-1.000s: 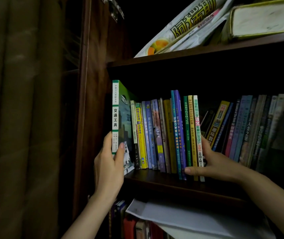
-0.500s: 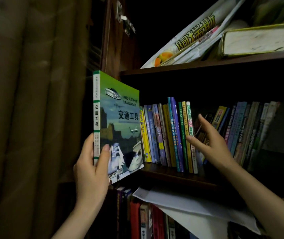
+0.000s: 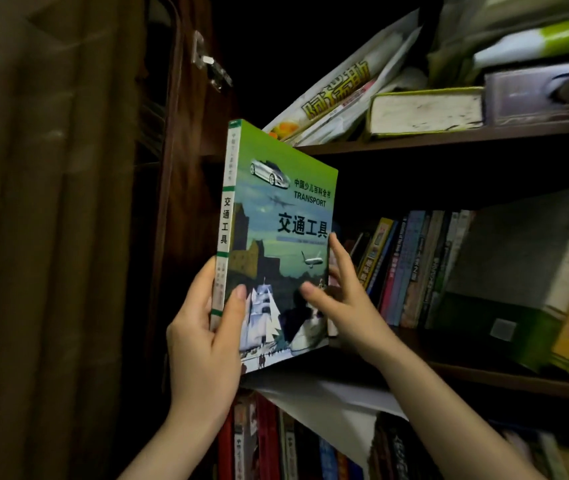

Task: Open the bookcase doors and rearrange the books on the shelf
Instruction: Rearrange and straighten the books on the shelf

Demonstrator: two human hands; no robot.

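Now well into the rearranging: green transport book [image 3: 276,237] up off the shelf [image 3: 484,370], held upright in front of the row of books [image 3: 411,268]. Left hand [image 3: 203,327] clamped round the lower spine, thumb across the front cover, fingers behind. Right hand [image 3: 338,299] pinching the opposite edge, thumb on the cover, fingers wrapped past the fore-edge. Bookcase door [image 3: 186,168] swung open at left, hinge showing. Next, by the look of it: picking a gap further right, passing the weight to the right hand, keeping the book square, sliding in without toppling the leaning volumes.
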